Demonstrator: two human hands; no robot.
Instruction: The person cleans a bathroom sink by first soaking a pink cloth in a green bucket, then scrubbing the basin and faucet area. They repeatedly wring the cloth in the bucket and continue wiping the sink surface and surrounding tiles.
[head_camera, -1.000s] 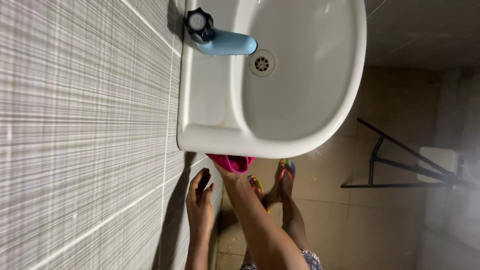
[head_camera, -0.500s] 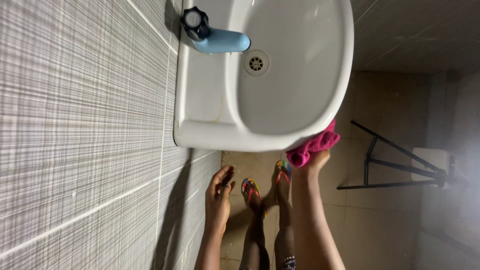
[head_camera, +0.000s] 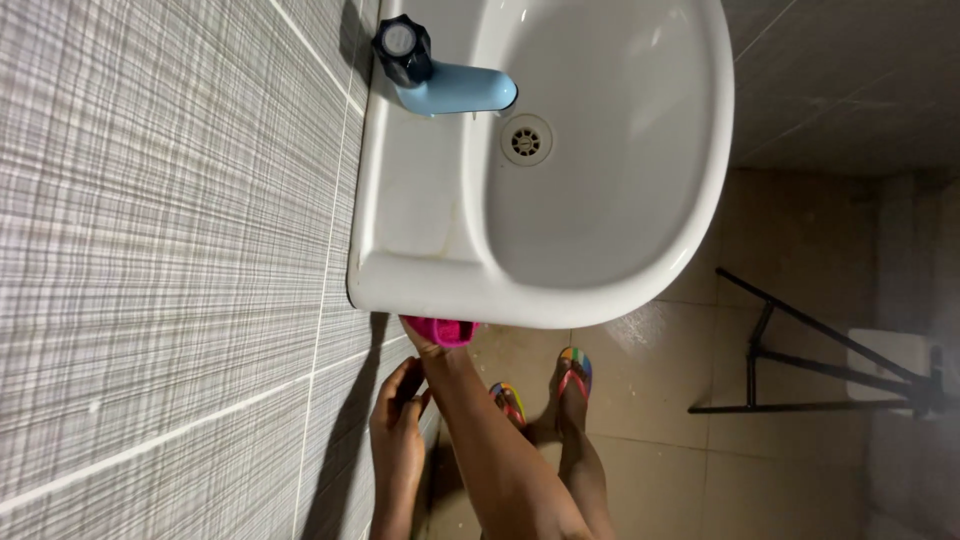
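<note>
The washbasin looks like glazed white ceramic, smooth and glossy, with faint brownish staining near its back ledge. Its tap has a pale blue, satin plastic-looking spout and a black knob. The drain is dull metal. The pink cloth looks soft and fuzzy. The wall tiles are matt, streaked grey; the floor tiles are beige and dull.

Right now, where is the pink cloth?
In the head view, the pink cloth sits just below the white sink's outer rim near the tiled wall, gripped by the right hand, with the left hand just below.
</note>
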